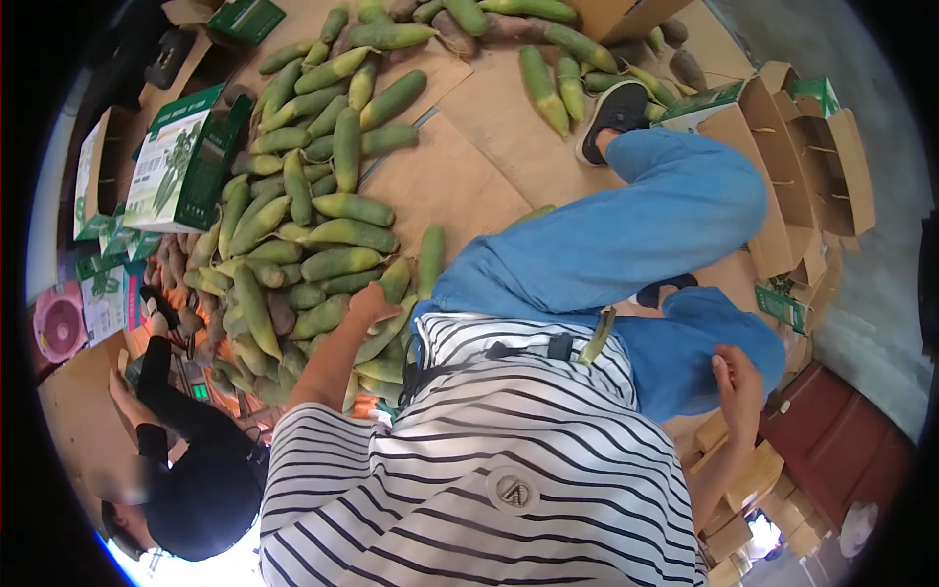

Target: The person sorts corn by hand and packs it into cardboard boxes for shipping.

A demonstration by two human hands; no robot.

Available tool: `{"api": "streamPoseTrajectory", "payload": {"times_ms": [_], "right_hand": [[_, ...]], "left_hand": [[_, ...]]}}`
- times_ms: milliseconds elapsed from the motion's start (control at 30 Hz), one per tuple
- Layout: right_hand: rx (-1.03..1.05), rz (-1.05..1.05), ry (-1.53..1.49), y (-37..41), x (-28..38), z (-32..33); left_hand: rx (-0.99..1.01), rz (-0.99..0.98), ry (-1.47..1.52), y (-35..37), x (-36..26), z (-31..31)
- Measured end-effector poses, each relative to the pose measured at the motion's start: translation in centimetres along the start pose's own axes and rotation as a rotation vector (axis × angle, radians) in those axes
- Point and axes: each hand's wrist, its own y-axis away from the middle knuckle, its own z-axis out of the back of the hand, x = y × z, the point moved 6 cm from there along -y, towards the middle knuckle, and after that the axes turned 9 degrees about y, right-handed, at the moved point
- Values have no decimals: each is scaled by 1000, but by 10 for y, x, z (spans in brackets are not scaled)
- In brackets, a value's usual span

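My left hand [371, 305] reaches down to the pile of long green radishes [256, 311] beside my hip. Its fingers are curled over a green radish [381, 338], which they partly hide. Another green radish [430, 260] lies right by my thigh. My right hand [737, 380] hangs in the air near my bent knee, fingers loosely bent and apart, with nothing in it. At my waist, a slim greenish-brown piece [599, 337] lies against my striped shirt.
Green-and-white printed cartons [176, 161] stand beyond the pile, near a pink basin-like object [61, 321]. Open cardboard boxes [782, 161] line the right. A person in black [201, 474] sits at lower left. More radishes [544, 88] lie around my shoe on cardboard sheets [460, 161].
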Motion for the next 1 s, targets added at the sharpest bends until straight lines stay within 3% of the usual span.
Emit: {"api": "streamPoseTrajectory", "payload": {"times_ms": [167, 267, 333, 400, 467, 567, 667, 733, 800, 867, 1000], "right_hand": [[7, -10, 21, -9, -1, -2], [-16, 21, 17, -16, -3, -1], [-18, 22, 9, -20, -7, -7], [-9, 14, 10, -23, -10, -10], [15, 4, 19, -27, -9, -13], [-21, 32, 18, -34, -14, -17], [-52, 79, 80, -39, -14, -19], [-22, 49, 61, -42, -16, -20], [-14, 23, -3, -44, -20, -20], [-22, 9, -107, -45, -26, -15], [-148, -38, -86, -51, -44, 13]], "left_hand": [[-94, -49, 198, -15, -6, 4], [-91, -97, 435, 12, -66, 51], [-80, -108, 498, -45, -61, 45], [-187, -331, 592, -15, -118, 95], [-77, -337, 684, -31, -148, 115], [-103, -575, 1272, -40, -182, 141], [-118, -499, 1115, -63, -167, 128], [-247, -403, 603, -108, -127, 86], [-263, -352, 350, -93, -109, 50], [-66, -165, 260, -79, -102, 27], [-145, -173, 274, -102, -86, -12]]}}
